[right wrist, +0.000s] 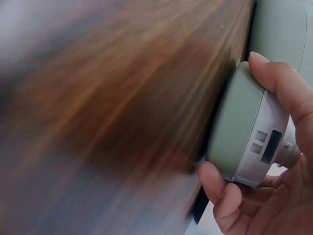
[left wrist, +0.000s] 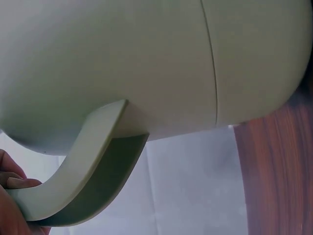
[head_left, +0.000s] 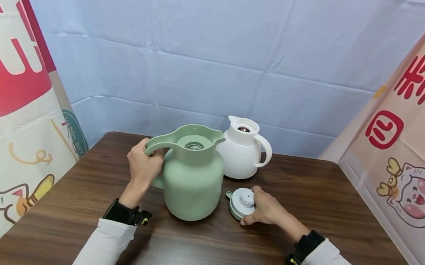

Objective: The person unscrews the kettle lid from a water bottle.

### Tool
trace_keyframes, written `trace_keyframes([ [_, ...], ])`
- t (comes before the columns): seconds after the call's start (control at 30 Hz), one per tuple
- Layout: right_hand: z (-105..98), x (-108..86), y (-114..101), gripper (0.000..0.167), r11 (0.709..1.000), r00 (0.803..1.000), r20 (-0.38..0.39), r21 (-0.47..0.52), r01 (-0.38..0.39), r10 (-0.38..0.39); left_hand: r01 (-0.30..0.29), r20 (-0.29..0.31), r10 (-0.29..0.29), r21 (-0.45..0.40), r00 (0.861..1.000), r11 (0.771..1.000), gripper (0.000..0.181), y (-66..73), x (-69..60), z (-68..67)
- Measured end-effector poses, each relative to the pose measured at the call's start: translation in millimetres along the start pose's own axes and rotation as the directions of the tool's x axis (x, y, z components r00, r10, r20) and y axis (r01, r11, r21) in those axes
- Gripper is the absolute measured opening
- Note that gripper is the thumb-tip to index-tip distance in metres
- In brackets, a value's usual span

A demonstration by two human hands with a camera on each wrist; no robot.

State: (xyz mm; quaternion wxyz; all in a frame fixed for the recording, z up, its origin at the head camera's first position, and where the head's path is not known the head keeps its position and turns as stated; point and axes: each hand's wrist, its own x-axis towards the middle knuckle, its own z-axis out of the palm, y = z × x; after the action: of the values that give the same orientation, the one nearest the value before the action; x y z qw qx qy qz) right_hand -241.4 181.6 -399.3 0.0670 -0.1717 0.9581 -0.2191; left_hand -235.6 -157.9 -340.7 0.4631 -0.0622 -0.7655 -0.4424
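Observation:
A large green thermos jug stands on the table with its top uncovered. My left hand grips the upper part of its handle, which also shows in the left wrist view as a curved green handle. To the right of the jug is its round lid, green below and whitish on top, lying upside down. My right hand holds this lid by its sides, thumb on one edge and fingers on the other; the right wrist view shows the lid's green rim against the table.
A smaller white jug, also without a lid, stands behind the green one with its handle to the right. The brown wooden table is backed by a pale blue cloth. Printed cloths hang at both sides.

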Motion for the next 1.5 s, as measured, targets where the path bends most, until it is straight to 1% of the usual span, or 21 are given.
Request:
trace_keyframes([
  [0.27,10.0,17.6,-14.4,0.089,1.0,1.0,0.007,0.007,0.021,-0.021,0.028,-0.062,-0.023,0.081,0.998,0.996,0.028,-15.3,6.2,-22.5],
  [0.43,16.3,33.0,-28.6,0.089,0.999,0.999,0.023,0.006,0.042,-0.042,0.018,-0.095,-0.007,0.118,0.995,0.993,0.028,-21.7,10.8,-33.4],
  [0.57,24.1,44.7,-43.2,0.094,0.998,0.997,0.032,0.005,0.069,-0.069,0.007,-0.113,0.009,0.143,0.994,0.99,0.028,-28.6,15.2,-39.9],
  [0.67,29.5,52.2,-55.4,0.098,0.997,0.996,0.039,0.005,0.081,-0.081,0.014,-0.127,0.007,0.162,0.992,0.987,0.028,-33.8,18.4,-44.2],
  [0.8,34.4,60.4,-71.4,0.102,0.997,0.996,0.049,-0.025,0.077,-0.076,0.034,-0.142,-0.006,0.194,0.99,0.98,0.027,-39.2,23.3,-49.7],
  [0.9,37.1,67.7,-81.7,0.104,0.994,0.994,0.065,-0.055,0.09,-0.086,0.047,-0.152,-0.014,0.22,0.988,0.974,0.027,-42.6,26.7,-54.0],
  [1.0,39.8,75.6,-89.9,0.104,0.992,0.991,0.08,-0.053,0.111,-0.107,0.062,-0.171,-0.021,0.235,0.985,0.97,0.026,-44.9,29.4,-58.0],
  [1.07,41.6,79.7,-93.6,0.106,0.993,0.991,0.083,-0.05,0.108,-0.104,0.071,-0.181,-0.028,0.237,0.983,0.969,0.025,-46.8,30.6,-59.6],
  [1.17,44.7,84.1,-97.4,0.107,0.997,0.995,0.056,-0.02,0.079,-0.078,0.09,-0.189,-0.044,0.245,0.981,0.965,0.025,-50.9,31.2,-61.7],
  [1.27,49.3,87.6,-101.4,0.098,0.997,0.998,0.012,0.041,0.066,-0.067,0.097,-0.204,-0.045,0.255,0.978,0.962,0.026,-55.1,31.8,-65.7],
  [1.37,55.8,91.1,-106.0,0.088,0.99,0.997,-0.025,0.111,0.082,-0.08,0.098,-0.234,-0.032,0.274,0.972,0.957,0.026,-59.7,34.7,-70.9],
  [1.5,61.1,94.2,-112.5,0.081,0.98,0.993,-0.04,0.164,0.114,-0.109,0.097,-0.261,-0.017,0.297,0.965,0.95,0.027,-65.2,40.4,-76.0],
])
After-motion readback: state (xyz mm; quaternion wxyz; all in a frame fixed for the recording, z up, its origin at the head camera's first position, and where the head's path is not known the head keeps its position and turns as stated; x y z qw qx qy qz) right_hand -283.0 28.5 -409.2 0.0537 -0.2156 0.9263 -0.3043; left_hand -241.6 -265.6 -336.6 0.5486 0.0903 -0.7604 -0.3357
